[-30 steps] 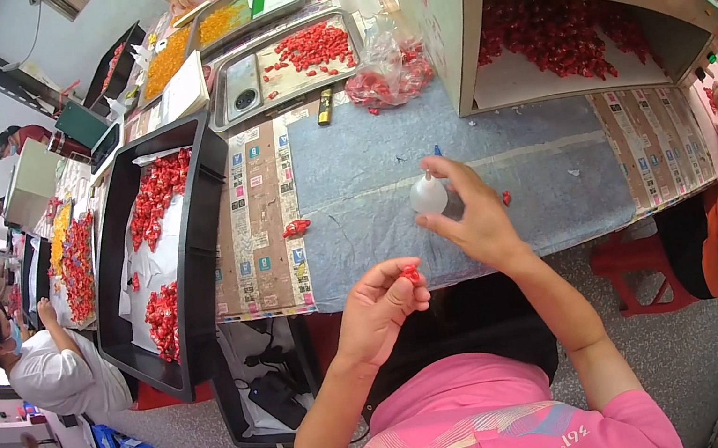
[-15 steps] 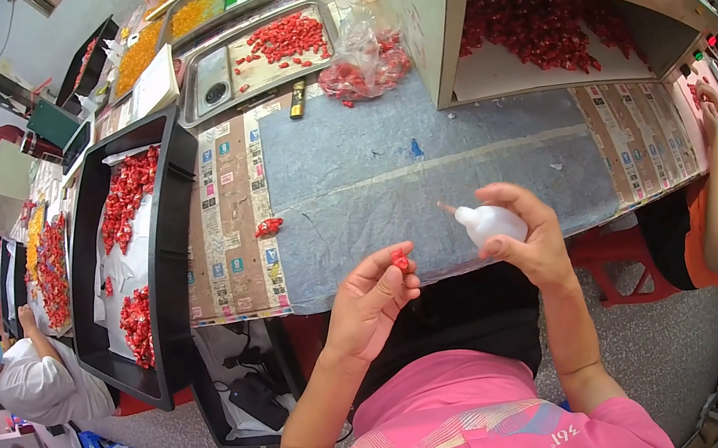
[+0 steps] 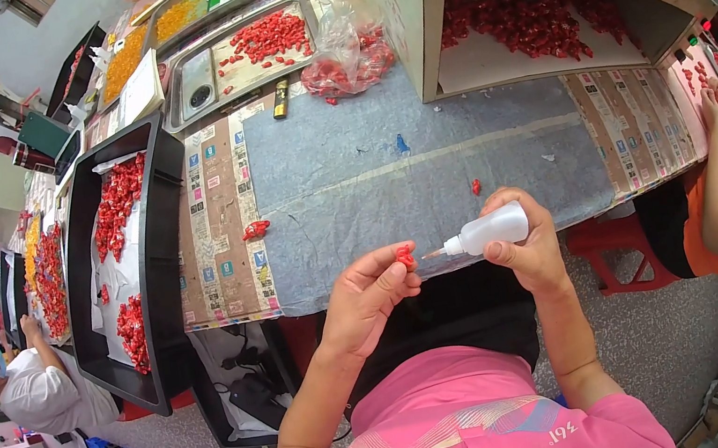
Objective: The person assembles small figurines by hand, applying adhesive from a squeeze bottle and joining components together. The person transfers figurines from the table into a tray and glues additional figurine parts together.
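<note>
My left hand [image 3: 369,296] pinches a small red plastic piece [image 3: 404,257] between thumb and fingertips above the table's front edge. In my right hand [image 3: 526,245] is a white squeeze bottle [image 3: 491,229], tipped on its side. Its thin nozzle [image 3: 433,254] points left, with the tip close to the red piece; whether they touch I cannot tell. A loose red part [image 3: 476,187] lies on the blue-grey cloth [image 3: 348,216] just beyond the bottle. Another red part [image 3: 256,230] rests at the cloth's left edge.
On the left stands a black tray [image 3: 158,258] with red pieces. Behind are a metal tray [image 3: 308,19], a bag of red parts [image 3: 349,66] and a yellow-black tube [image 3: 280,99]. A pale open-fronted box [image 3: 396,18] holds red pieces at right. Co-workers sit at both sides.
My right hand has turned the bottle level, bringing its nozzle left and down to the red piece in my left hand. A red part now shows on the cloth beyond my right hand.
</note>
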### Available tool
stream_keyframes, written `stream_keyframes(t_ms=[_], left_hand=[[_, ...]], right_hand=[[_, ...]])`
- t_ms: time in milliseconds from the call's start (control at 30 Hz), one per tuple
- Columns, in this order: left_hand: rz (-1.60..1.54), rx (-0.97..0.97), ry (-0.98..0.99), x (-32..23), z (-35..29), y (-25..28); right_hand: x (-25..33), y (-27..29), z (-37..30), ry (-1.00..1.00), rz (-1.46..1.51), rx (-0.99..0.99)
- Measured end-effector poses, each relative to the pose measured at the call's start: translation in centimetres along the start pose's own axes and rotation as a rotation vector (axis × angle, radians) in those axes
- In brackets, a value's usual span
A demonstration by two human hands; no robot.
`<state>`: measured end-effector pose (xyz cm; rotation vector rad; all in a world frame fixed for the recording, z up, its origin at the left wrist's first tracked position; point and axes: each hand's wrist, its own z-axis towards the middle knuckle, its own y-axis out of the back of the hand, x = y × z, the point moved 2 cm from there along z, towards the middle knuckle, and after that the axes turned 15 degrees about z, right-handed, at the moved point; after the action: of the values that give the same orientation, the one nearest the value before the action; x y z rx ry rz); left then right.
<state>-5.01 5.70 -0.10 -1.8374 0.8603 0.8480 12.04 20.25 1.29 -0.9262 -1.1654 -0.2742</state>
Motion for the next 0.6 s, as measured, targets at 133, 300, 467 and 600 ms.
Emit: stream_keyframes(t_ms=[133,300,467,600], left_hand=[[0.025,0.004,-0.001,-0.08,0.04,-0.01],[0.039,0.010,-0.001,-0.06,0.09,0.03],[0.040,0.011,0.009,-0.09,0.07,0.05],[0.034,0.016,0.015,-0.06,0.12,0.08]], right_hand=[[-0.15,-0.07,0.11,0.003,-0.003,-0.036],[-0.11,-0.28,0.14,-0.003,0.001,-0.068],[-0.21,-0.23,0.14,-0.011,-0.002,-0.064],[-0.39,-0.16,0.22,0.006,0.001,-0.069]])
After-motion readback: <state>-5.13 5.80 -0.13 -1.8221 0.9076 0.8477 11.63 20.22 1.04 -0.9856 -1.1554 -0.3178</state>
